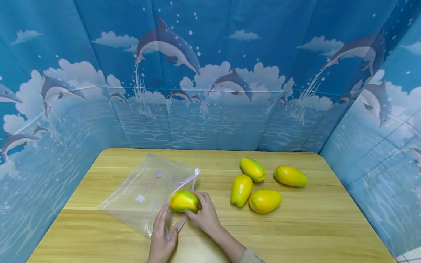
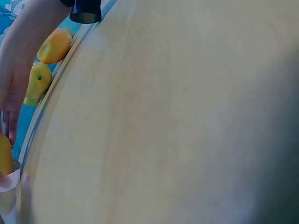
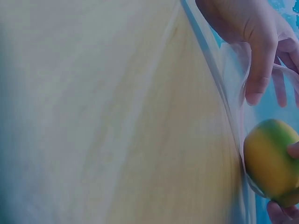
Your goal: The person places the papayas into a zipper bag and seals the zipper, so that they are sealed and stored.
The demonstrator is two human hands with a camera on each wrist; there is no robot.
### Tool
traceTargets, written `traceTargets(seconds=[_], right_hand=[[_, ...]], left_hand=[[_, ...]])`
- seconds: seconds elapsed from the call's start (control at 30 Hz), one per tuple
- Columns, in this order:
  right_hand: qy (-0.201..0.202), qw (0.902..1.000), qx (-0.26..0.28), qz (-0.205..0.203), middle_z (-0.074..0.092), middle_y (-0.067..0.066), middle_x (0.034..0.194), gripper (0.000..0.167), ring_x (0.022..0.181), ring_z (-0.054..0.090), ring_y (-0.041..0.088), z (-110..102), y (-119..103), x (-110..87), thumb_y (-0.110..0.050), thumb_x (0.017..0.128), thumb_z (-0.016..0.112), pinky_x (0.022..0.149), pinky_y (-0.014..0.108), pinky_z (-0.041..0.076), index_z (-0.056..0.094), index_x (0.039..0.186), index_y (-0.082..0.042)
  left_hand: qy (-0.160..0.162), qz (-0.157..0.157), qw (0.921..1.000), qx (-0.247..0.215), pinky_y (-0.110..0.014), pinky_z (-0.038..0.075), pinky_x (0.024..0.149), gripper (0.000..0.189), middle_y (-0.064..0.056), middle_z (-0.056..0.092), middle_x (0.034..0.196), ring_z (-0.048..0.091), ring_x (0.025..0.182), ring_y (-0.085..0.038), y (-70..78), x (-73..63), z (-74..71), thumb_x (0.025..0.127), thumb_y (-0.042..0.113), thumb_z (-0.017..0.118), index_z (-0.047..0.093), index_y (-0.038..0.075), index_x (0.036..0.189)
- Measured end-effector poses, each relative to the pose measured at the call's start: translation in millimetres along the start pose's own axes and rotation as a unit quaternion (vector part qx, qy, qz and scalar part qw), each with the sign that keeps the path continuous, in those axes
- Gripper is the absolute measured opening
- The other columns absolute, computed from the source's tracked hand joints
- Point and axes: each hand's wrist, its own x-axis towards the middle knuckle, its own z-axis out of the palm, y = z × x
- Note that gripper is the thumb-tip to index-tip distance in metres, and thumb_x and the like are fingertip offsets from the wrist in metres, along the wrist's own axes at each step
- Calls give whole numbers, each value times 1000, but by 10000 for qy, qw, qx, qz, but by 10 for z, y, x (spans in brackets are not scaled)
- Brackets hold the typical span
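Currently, nearest you, your left hand point(image 1: 161, 237) holds the lilac edge of the clear zip bag point(image 1: 125, 206) between fingers and thumb, and the bag's mouth stands open. The plastic is so see-through that you can't fairly tell how firm that hold is. Just to the right, your right hand point(image 1: 208, 215) is clamped on the yellow-green mango point(image 1: 182, 200), with the thumb on the near side and the fingers on the far side of its outer end.

That mango sits in the bag's mouth, its left end at the upper edge and its right end outside, so you look to have its loading begun but unfinished. Further in, the bag lies flat on the wooden table point(image 1: 312, 233), and you see no other fruit through it, which suggests this is your first. The mouth is unsealed.

Four more mangoes remain outside, well to the right of your hands: a near one point(image 1: 265, 201), a stubby one point(image 1: 241, 190) beside it, one lying apart point(image 1: 291, 175) at the right, and the farthest one point(image 1: 252, 169). Behind the table hangs a dolphin-print curtain point(image 1: 210, 124).
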Motion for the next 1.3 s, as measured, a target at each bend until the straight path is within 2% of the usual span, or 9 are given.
traceTargets(seconds=[0.2,0.47,0.63,0.8,0.9,1.07,1.3], right_hand=[[296,9994,138,-84,56,13,110,55,83,57,19,18,-8,20,-12,72,75,72,24,55,51,119,2],[724,9952,314,-572,60,17,108,53,89,60,24,81,-2,78,-6,69,75,74,26,56,54,115,8],[739,9959,369,-380,61,17,104,52,88,61,26,128,7,111,-8,71,76,75,27,56,54,114,9],[760,9950,644,-70,59,18,103,51,91,61,29,171,29,153,-11,72,76,78,28,56,53,113,9],[867,9925,864,52,58,18,103,52,90,60,29,199,40,177,-10,70,77,78,28,56,53,113,10],[1063,9880,1103,197,59,17,102,53,86,61,28,265,64,219,-10,67,79,76,27,56,55,112,9],[1156,9850,1240,322,61,16,100,53,86,63,28,331,46,248,-10,67,79,75,23,56,55,112,7]], left_hand=[[-16,-13,10000,-61,-14,19,110,97,-23,42,131,24,132,-4,-6,-10,6,43,-24,72,37,-9,132],[-61,-108,9998,-133,-14,20,110,95,-23,43,130,25,131,-3,7,-25,10,45,-22,70,38,-7,133],[-82,-30,9999,-103,-15,19,110,95,-24,43,129,23,132,-4,7,-32,14,45,-23,70,37,-9,132],[-174,-171,9994,-242,-14,19,110,88,-23,42,131,23,131,-3,0,-51,13,51,-20,68,37,-9,133],[-159,-118,9993,-305,-15,20,110,86,-21,42,132,25,131,-5,-10,-55,17,53,-18,67,37,-9,133],[-119,-25,9989,-453,-16,20,111,84,-19,41,134,27,131,-8,-12,-51,19,53,-19,65,37,-11,132],[-113,-5,9992,-393,-15,20,110,86,-20,42,132,27,130,-6,0,-56,22,52,-19,66,37,-10,132]])
